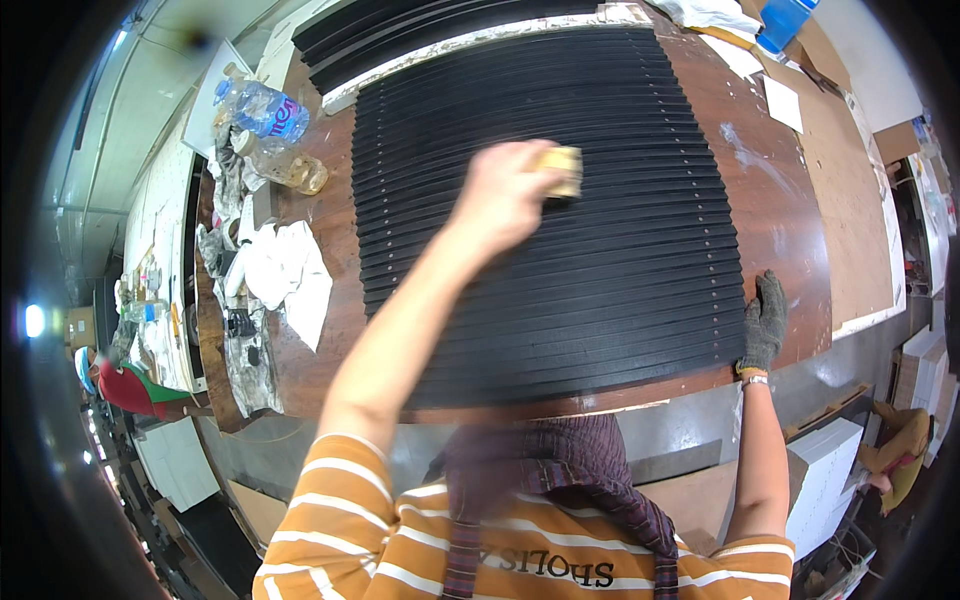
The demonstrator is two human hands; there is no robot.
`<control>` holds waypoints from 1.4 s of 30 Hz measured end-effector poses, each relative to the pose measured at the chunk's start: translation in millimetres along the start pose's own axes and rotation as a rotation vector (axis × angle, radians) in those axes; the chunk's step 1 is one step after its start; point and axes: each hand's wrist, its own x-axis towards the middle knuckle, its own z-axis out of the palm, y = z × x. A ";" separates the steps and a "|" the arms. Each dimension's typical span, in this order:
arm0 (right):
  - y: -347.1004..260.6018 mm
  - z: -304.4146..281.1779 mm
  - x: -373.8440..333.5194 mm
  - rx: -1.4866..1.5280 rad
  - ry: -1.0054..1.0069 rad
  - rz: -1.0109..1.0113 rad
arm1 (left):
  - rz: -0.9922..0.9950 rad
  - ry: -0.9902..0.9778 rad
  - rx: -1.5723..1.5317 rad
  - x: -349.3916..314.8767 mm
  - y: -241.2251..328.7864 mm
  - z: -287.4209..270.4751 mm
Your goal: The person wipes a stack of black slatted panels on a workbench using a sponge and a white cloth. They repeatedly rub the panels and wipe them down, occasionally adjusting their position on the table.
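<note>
A large black pleated panel (600,290) lies flat on the brown table, with rows of small holes or dots down both sides. My bare left hand (503,195) is closed around a small yellow sponge-like block (564,172), over the panel's upper middle; both are blurred by motion. In a grey work glove, my right hand (763,325) rests at the panel's lower right edge, its fingers stretched out along the tabletop. It holds nothing that I can see.
White crumpled cloth (280,270) and plastic bottles (262,110) are on the left of the table (775,190). A white-smeared bar (480,42) and more black pleated pieces (400,35) lie at the far edge. Another person (895,440) is at the lower right.
</note>
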 end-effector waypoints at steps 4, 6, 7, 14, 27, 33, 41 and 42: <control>0.1 1.5 -0.2 -0.002 0.009 0.017 | 0.164 -0.063 -0.045 9.3 24.3 36.5; 1.4 3.5 0.0 0.002 0.020 0.022 | 0.119 -0.077 -0.016 -31.5 -12.2 9.3; 2.3 4.6 -0.1 0.009 0.024 0.015 | 0.055 -0.111 0.026 -60.4 -34.8 -12.4; 5.4 8.2 1.5 0.093 0.041 0.023 | -0.677 -0.188 0.351 -197.8 -96.7 -166.4; 3.3 7.3 4.4 0.168 0.057 0.067 | -0.828 -0.300 0.480 -180.8 -71.7 -174.2; 6.8 6.5 3.0 0.112 0.045 0.042 | -0.073 -0.350 0.090 -171.4 -74.4 -131.4; -0.3 1.4 3.1 0.128 0.027 0.018 | -0.299 -0.053 0.312 -140.0 -90.6 -139.1; -1.8 0.4 3.1 0.135 0.043 0.008 | -0.219 -0.043 0.244 -125.3 -76.6 -110.8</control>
